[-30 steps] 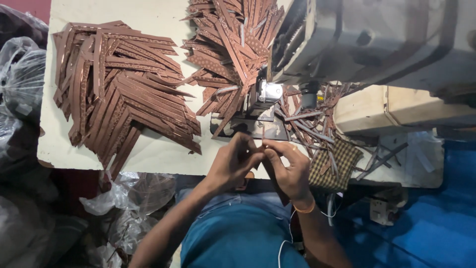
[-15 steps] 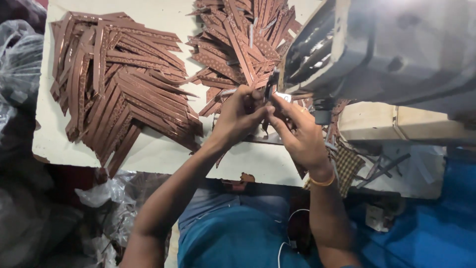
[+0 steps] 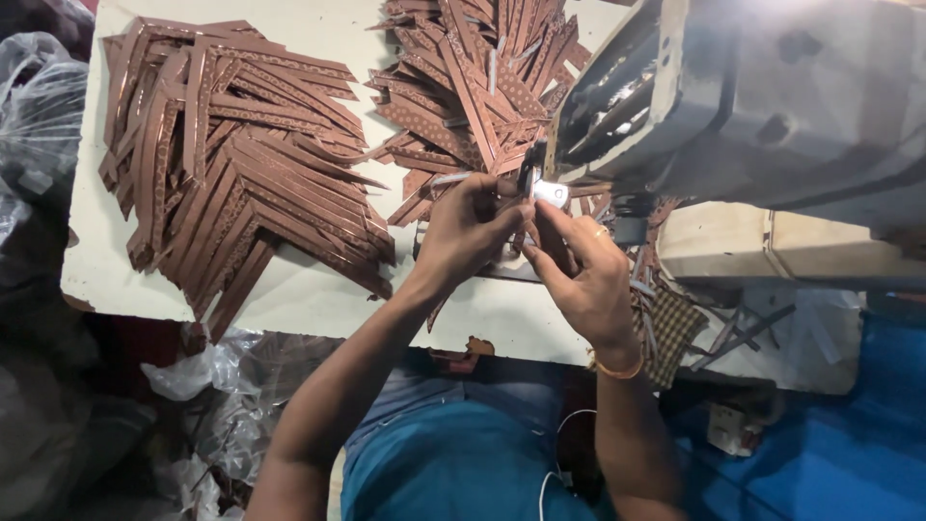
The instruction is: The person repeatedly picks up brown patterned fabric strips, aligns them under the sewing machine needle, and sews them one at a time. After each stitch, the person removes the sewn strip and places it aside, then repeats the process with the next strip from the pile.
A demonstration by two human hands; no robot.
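My left hand (image 3: 470, 232) and my right hand (image 3: 582, 272) meet under the head of a grey sewing machine (image 3: 772, 106), close to its lit needle area (image 3: 548, 192). Both pinch a narrow brown strip (image 3: 526, 232) between the fingertips, and most of the strip is hidden by the fingers. A heap of patterned brown strips (image 3: 473, 87) lies just behind my left hand. A second, larger stack of brown strips (image 3: 231, 164) rests to the left on the pale worktable (image 3: 309, 299).
Clear plastic bags (image 3: 43, 116) sit off the table's left edge, and more crumpled plastic (image 3: 222, 386) lies below it. A checked cloth (image 3: 670, 333) and loose dark strips (image 3: 743, 328) lie at the right. Blue flooring (image 3: 849, 434) shows at lower right.
Both hands moved away from the table's near edge, up to the machine's needle area, holding the strip. The view has shifted slightly.
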